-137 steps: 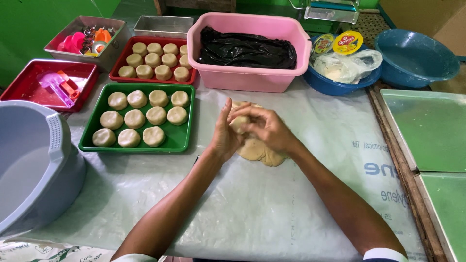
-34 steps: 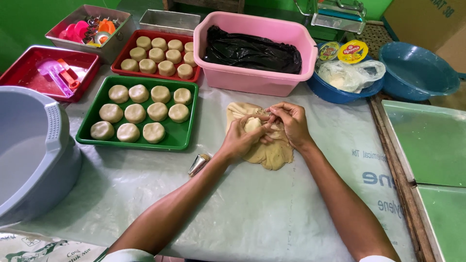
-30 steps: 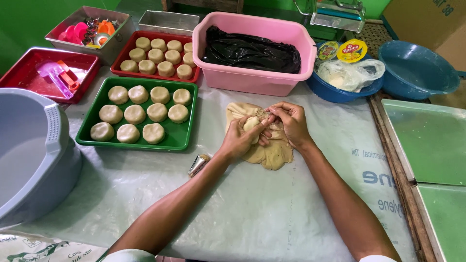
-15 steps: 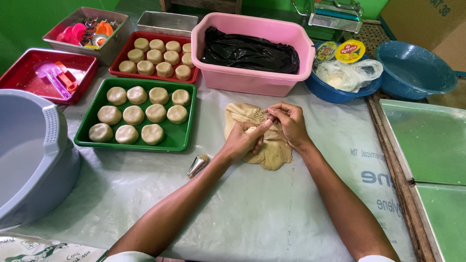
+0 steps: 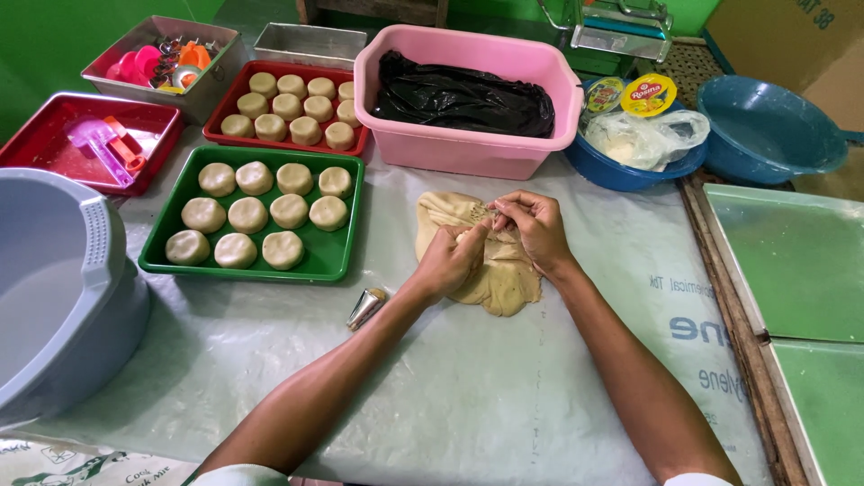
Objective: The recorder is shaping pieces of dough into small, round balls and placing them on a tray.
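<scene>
Head cam, looking down at a plastic sheet (image 5: 504, 396) over the table. Both hands meet over a flat slab of dough (image 5: 490, 256) lying mid-table, just near of the pink tub (image 5: 468, 148). Left hand (image 5: 454, 261) is curled, fingers pinching the dough w/ thumb side up; right hand (image 5: 535, 225) is also curled narrow, fingertips gripping the dough's top edge, touching the left hand's fingers. Can't tell if a separate piece is pulled off.

Left of the dough: green tray (image 5: 337, 261) w/ ten round dough pieces, a gap at its near-right corner. Far of it, red tray (image 5: 229, 103) w/ more rounds. Small metal cone (image 5: 366, 308) lies on the sheet just near of the green tray, left of the left wrist. Grey basin (image 5: 54, 297) at far left; blue bowl (image 5: 765, 135) far right.
</scene>
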